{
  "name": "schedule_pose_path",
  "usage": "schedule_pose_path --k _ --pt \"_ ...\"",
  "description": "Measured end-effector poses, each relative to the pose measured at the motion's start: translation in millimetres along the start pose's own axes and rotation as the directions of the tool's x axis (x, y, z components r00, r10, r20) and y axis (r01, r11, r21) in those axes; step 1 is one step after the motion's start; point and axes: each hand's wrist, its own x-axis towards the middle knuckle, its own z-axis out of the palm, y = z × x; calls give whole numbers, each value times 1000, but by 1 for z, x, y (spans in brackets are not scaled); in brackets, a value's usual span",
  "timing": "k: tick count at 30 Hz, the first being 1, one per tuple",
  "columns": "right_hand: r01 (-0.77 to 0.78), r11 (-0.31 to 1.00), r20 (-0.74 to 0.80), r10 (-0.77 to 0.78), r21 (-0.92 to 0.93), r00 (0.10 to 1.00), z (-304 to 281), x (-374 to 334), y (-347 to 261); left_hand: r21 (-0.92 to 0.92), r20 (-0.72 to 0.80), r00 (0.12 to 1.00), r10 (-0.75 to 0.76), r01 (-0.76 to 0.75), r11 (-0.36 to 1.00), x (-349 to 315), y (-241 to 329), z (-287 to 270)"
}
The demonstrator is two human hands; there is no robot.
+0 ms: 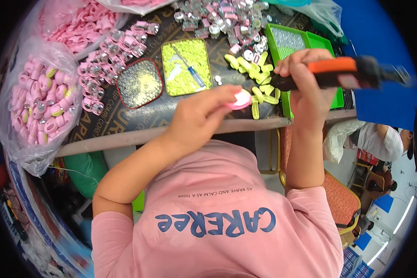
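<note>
My left hand [204, 116] pinches a small pink oval piece [240, 100] with a bright white face between thumb and fingers, just above the table's near edge. To its right, my right hand [308, 76] is raised and wrapped round an orange-and-black electric screwdriver [333, 72]. The tool lies sideways, its far right end blurred and its working tip not clear. Loose yellow-green plastic parts [255, 69] lie on the table between my hands. Two small white pieces [218, 79] rest beyond my left fingers.
A yellow-green tray [169, 85] of small pieces holds a blue-handled screwdriver [197, 76]. Beside it stands a red-rimmed tin [125, 95] of small metal bits. Pink parts fill a clear bag [18, 106]; silvery parts [213, 18] are heaped at the back. A green tray [309, 41] stands right.
</note>
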Motion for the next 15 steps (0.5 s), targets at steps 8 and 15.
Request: schedule_pose_path --k 8,15 --pt "-130 422 -54 187 -897 981 -20 -28 -35 -881 147 901 -407 307 360 19 9 -41" --pt "-31 873 101 92 -486 991 47 -44 -35 -796 129 916 -379 323 512 20 39 -31"
